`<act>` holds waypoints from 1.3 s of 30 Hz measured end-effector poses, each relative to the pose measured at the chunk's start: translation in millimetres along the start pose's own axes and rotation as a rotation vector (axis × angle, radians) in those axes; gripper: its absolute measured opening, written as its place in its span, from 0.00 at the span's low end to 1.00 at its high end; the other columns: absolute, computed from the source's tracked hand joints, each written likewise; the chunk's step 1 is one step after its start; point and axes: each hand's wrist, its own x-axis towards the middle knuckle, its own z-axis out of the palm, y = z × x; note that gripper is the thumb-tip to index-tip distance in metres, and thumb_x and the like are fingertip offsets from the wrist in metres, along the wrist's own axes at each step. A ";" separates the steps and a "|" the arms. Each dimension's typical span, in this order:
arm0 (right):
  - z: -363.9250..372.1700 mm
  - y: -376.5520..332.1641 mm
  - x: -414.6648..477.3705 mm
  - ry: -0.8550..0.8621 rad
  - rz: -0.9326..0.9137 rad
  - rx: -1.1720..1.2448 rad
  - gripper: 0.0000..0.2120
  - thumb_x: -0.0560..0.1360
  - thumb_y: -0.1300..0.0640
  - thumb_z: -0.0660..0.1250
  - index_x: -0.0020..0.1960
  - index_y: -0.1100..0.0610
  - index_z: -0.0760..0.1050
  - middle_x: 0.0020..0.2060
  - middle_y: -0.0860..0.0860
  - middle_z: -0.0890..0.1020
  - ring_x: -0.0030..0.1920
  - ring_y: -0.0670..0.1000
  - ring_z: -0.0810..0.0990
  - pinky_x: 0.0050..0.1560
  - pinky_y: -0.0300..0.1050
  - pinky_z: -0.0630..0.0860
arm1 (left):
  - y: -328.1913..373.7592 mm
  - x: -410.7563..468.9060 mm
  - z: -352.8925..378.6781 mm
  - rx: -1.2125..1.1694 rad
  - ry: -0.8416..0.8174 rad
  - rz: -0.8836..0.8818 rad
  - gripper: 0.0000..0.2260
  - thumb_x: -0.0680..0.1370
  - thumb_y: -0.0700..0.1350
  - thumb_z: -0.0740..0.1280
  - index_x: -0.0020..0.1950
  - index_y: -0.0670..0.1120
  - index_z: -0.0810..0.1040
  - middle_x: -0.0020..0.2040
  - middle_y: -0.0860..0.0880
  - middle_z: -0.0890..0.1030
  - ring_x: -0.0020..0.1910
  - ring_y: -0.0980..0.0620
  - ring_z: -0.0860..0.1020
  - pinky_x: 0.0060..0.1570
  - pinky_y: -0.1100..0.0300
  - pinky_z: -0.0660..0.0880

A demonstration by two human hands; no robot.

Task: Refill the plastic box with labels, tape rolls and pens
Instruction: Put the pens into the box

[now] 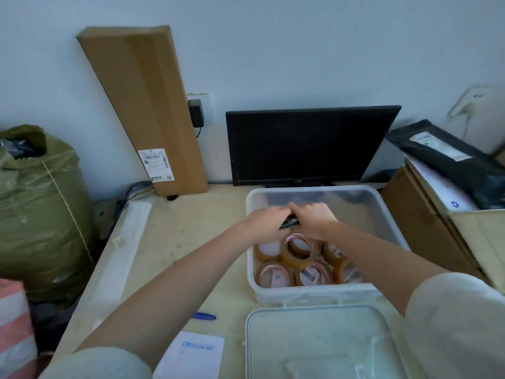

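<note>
A clear plastic box (388,222) stands open on the desk, with several brown tape rolls (299,253) in its near half. Above the box's middle, my left hand (266,222) and my right hand (314,217) meet around a small dark bundle (289,222), likely pens; both hands grip it. A blue pen (204,316) lies on the desk under my left forearm. A white label sheet (191,356) rests near the front edge. The box's lid (322,343) lies flat in front of the box.
A black monitor (306,146) stands right behind the box. A long cardboard carton (147,110) leans on the wall. A green sack (41,212) sits at the left. Cardboard boxes with a black mailer (448,157) crowd the right side.
</note>
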 end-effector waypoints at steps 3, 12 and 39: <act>31.8 23.1 -22.6 -0.234 -0.020 -0.054 0.16 0.78 0.50 0.60 0.63 0.53 0.71 0.58 0.52 0.80 0.57 0.56 0.79 0.54 0.47 0.75 | 29.0 14.5 38.2 -0.019 -0.185 0.049 0.16 0.79 0.43 0.61 0.66 0.41 0.68 0.60 0.41 0.77 0.56 0.41 0.78 0.48 0.53 0.73; 57.6 8.9 -3.8 -0.599 0.139 -0.019 0.18 0.78 0.51 0.63 0.65 0.57 0.73 0.63 0.54 0.77 0.63 0.56 0.75 0.64 0.51 0.71 | 12.9 3.7 73.8 -0.197 -0.309 0.059 0.15 0.75 0.43 0.66 0.61 0.41 0.75 0.56 0.43 0.79 0.53 0.44 0.79 0.52 0.55 0.75; 134.4 -259.4 26.6 -0.649 -0.426 0.028 0.20 0.77 0.59 0.65 0.66 0.65 0.67 0.62 0.62 0.74 0.61 0.61 0.74 0.60 0.53 0.69 | -185.9 -114.0 155.2 0.159 -0.332 -0.470 0.21 0.78 0.40 0.61 0.71 0.39 0.63 0.69 0.41 0.69 0.67 0.42 0.71 0.62 0.50 0.71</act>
